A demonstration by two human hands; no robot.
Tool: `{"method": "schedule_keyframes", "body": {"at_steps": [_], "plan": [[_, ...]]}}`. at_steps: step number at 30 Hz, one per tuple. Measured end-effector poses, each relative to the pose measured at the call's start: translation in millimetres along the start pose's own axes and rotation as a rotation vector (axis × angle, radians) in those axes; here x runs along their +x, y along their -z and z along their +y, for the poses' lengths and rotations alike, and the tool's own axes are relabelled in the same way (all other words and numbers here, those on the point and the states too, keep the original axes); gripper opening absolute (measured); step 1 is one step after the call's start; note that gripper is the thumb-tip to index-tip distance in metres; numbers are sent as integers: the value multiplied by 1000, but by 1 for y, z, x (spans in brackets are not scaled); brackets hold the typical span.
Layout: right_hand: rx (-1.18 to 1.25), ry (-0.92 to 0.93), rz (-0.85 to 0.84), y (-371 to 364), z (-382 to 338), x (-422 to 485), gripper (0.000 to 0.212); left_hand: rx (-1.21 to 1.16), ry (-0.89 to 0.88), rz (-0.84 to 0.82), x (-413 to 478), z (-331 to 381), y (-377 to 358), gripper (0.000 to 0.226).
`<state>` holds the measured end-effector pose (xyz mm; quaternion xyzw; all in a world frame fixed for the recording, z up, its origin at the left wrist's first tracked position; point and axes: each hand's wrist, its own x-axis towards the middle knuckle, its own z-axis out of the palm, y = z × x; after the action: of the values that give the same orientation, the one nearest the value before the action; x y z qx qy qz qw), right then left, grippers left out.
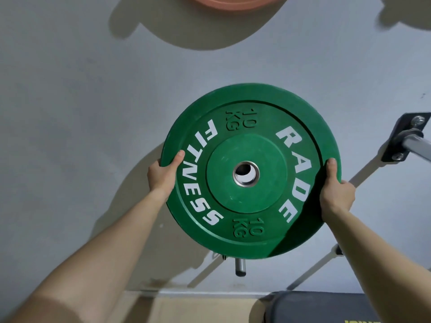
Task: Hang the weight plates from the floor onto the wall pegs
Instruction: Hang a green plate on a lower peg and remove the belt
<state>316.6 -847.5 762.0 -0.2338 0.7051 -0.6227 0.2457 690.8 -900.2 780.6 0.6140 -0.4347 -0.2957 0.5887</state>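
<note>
Green 10 kg plate (250, 171) held flat-on to grey wall (70, 113), left hand (162, 173) and right hand (335, 190) gripping opposite rim edges, thumbs on face. Steel peg (240, 266) just beside near rim; second peg (417, 145) at right, apart; open wall left.

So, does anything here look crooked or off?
Nothing looks damaged. The green 10 kg plate, gripped at its edges by the left hand and right hand, is turned so its lettering reads sideways. Its centre hole is above the wall peg, not on it.
</note>
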Motion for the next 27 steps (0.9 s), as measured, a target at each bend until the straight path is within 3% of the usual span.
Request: {"method": "schedule_keyframes", "body": {"at_steps": [13,17,20,27], "plan": [[25,92,-57,-36,11,29,62,28,-43,93,23,-16,-16,51],[35,163,-96,-45,18,39,57,31,-96,85,24,-12,-19,71],[66,198,-105,-52,23,42,60,54,-146,106,26,-15,-18,71],[82,180,-120,-55,36,42,54,148,-124,6,36,-11,-11,79]]}}
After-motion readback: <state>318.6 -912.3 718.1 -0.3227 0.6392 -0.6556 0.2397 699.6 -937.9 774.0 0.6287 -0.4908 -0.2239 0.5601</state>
